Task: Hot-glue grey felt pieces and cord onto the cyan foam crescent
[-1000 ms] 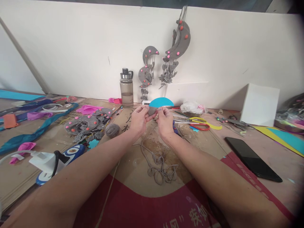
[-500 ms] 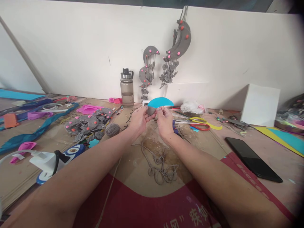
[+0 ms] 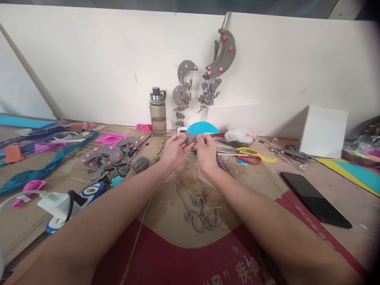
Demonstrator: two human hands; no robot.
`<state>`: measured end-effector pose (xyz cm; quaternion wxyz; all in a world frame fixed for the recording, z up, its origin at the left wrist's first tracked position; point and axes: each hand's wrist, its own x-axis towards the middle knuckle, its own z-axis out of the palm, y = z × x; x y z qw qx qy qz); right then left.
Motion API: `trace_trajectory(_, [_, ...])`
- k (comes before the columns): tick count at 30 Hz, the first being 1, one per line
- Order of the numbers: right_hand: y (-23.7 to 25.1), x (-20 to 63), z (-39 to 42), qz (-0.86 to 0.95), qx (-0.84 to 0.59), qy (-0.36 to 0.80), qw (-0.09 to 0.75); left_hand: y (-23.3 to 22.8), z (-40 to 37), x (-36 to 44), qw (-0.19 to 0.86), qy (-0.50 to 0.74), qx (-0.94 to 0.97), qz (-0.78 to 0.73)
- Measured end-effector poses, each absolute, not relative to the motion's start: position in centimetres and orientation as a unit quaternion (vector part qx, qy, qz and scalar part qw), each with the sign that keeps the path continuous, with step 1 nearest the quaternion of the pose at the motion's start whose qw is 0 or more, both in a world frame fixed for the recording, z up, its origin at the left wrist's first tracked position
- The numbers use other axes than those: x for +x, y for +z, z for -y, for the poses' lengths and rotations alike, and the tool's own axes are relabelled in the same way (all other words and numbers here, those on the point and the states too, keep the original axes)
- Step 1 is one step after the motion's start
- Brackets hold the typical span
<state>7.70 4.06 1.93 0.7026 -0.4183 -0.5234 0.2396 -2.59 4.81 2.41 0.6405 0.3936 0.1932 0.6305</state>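
Between my hands is a small grey piece [image 3: 190,138], felt-like, its exact shape partly covered by fingers. My left hand [image 3: 174,150] pinches its left side, and my right hand [image 3: 207,151] pinches at its right edge with fingers closed. Whether the right fingers also hold yarn or a needle is too small to tell. Below the hands, loose grey yarn [image 3: 198,215] lies tangled on the cardboard [image 3: 172,206]. A ball of grey yarn [image 3: 140,164] rests left of my left hand. Behind the hands stands a blue rounded sheet [image 3: 203,127].
Grey moon hangings [image 3: 221,55] with pink and orange balls hang on the white board [image 3: 103,59]. A water bottle [image 3: 158,114] stands before it. Scissors [image 3: 249,155] and a phone [image 3: 314,199] lie right; finished grey pieces [image 3: 103,156] and a power strip [image 3: 89,192] lie left.
The view has shifted slightly. The grey piece is turned a little between my fingers and shows a lighter face; both hands keep nearly the same place.
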Motion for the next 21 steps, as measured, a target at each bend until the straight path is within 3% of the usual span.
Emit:
trace_trajectory(6, [2.3,7.4,-3.2,0.563,-0.422,0.196,0.683,2.1,-4.6,-2.2,0.544,0.658,0.449,-0.264])
trace_trajectory(11, [2.4,7.5,-3.2,0.569,-0.431,0.191,0.674,2.3,-4.1,-2.3,0.466,0.597,0.583,-0.296])
trace_trajectory(17, [2.4,7.5,-2.8,0.629,-0.443,0.15,0.621,2.8,-4.4,-3.2,0.299,0.56,0.669,-0.387])
trace_trajectory(21, [2.4,7.4,-2.7,0.635,-0.45,0.125,0.616,3.0,-4.5,-3.2,0.326,0.539,0.653,-0.421])
